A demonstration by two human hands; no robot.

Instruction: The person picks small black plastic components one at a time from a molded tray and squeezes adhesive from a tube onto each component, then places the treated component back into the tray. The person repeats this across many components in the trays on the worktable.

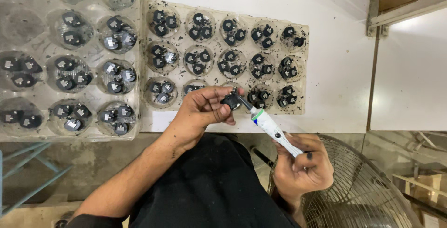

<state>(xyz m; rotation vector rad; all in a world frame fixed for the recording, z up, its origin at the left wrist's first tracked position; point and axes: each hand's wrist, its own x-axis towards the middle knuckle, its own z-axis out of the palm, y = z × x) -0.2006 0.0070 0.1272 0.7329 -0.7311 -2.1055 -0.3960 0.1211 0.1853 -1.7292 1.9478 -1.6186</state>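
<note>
Two hands work over the white counter (335, 69): left hand (200, 111) fingers pinch a small black part (229, 101), right hand (302, 165) grips a white tube (270, 126) nozzle-first against it, beside clear blister trays (305, 69).

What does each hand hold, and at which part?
The left hand pinches a small black part by its side. The right hand grips a white tube at its rear end.
</note>
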